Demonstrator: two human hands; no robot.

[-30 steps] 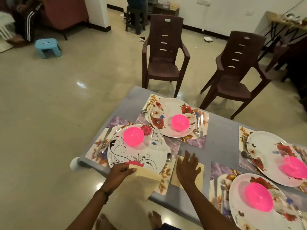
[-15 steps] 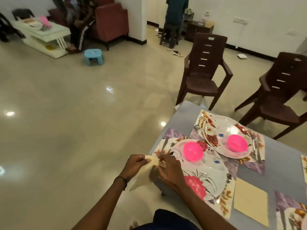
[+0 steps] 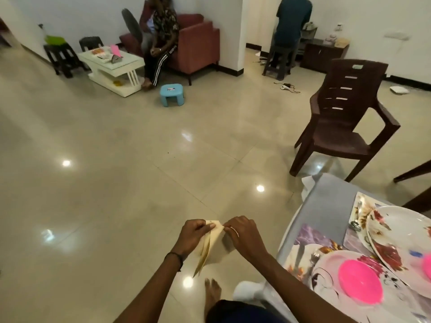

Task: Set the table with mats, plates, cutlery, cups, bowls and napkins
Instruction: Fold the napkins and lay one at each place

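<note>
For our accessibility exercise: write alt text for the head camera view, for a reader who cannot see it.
A person's left hand and right hand pinch a cream napkin above a tiled floor. At right, a grey table corner holds floral plates and a pink bowl.

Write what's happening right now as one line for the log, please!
step: napkin in both hands | left hand: pinches it | right hand: pinches it | place: above floor, beside table
</note>
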